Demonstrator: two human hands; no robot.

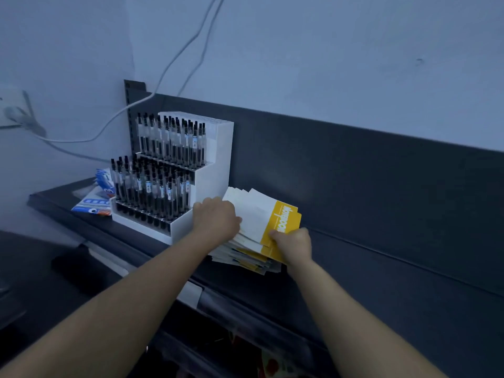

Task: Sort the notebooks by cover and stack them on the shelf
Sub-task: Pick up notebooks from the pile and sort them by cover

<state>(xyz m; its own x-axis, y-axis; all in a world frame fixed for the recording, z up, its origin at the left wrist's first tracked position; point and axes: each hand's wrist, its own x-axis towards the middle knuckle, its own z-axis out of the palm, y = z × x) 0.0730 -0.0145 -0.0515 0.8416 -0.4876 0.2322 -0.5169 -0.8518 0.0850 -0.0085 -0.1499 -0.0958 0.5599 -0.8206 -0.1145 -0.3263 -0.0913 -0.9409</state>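
A loose stack of notebooks (pixel 256 214) with white and yellow covers lies on the dark shelf (pixel 368 268), just right of a pen display. The top notebook shows a yellow band with dark lettering. My left hand (pixel 216 221) grips the left edge of the stack, fingers curled over it. My right hand (pixel 294 245) pinches the yellow near corner of the top notebooks, thumb on the cover. Lower notebooks fan out unevenly toward the shelf's front edge.
A white tiered display (pixel 174 184) full of black pens stands left of the stack, close to my left hand. Blue and white packets (pixel 95 200) lie at the shelf's left end. A dark back panel (pixel 381 173) runs behind; cables (pixel 174 58) hang on the wall.
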